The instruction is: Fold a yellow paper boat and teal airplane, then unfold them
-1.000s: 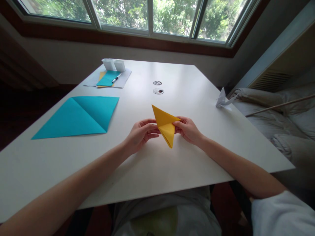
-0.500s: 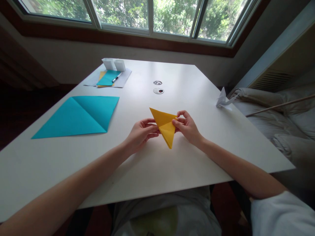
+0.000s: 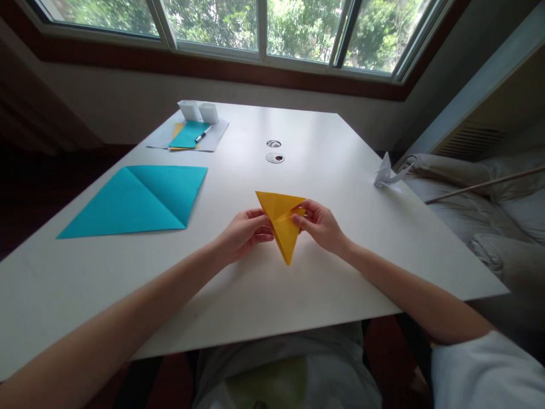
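Observation:
A folded sheet of yellow origami paper is held up above the white table, one point facing down toward me. My left hand grips its left edge, some fingers hidden behind the paper. At the right edge, my right hand pinches a layer, the thumb on the front face and the index finger by the upper flap. Layers show apart on that side, with a crease running across the middle.
To the left lies a large creased turquoise sheet. A white paper crane stands near the right edge. At the back left are stacked papers, a pen and two white boxes. Round cable holes sit mid-table.
The yellow paper has turned slightly and shifted a little left and toward me. My right thumb and fingers have moved inward over its right side, and the upper flap stands more apart.

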Demonstrator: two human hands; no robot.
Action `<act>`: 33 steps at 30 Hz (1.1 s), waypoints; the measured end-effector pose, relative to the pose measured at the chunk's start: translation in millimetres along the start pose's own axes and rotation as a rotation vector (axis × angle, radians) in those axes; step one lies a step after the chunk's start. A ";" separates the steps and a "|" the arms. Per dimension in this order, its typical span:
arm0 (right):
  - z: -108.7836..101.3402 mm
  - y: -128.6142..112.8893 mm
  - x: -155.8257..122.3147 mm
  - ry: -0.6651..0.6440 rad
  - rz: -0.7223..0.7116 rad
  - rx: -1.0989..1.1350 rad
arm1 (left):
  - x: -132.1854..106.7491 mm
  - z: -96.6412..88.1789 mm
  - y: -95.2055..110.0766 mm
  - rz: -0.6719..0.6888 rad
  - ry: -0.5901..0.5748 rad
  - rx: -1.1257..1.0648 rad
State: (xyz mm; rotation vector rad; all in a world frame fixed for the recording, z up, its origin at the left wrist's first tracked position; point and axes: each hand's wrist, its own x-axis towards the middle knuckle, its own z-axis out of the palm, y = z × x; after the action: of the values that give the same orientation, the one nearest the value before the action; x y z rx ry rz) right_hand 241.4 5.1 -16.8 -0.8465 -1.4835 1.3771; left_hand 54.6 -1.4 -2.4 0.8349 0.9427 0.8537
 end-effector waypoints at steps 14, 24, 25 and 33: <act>0.6 -28.2 -1.3 0.089 -0.547 -1.070 | 14.9 11.7 11.6 0.490 0.296 0.362; 16.6 -25.1 11.2 0.041 -0.449 -0.890 | 6.2 21.1 11.5 0.488 0.171 0.276; 16.8 -25.6 11.3 0.039 -0.437 -0.879 | 5.7 19.9 11.8 0.503 0.183 0.321; 21.3 -15.7 15.0 0.149 -0.396 -0.983 | 9.1 20.5 2.4 0.697 0.294 0.647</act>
State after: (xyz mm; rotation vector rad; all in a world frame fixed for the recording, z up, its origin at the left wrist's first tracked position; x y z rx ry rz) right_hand 217.9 9.0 2.0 -1.1113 -2.0727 0.2258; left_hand 75.8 3.1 3.9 1.6887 1.2325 1.3159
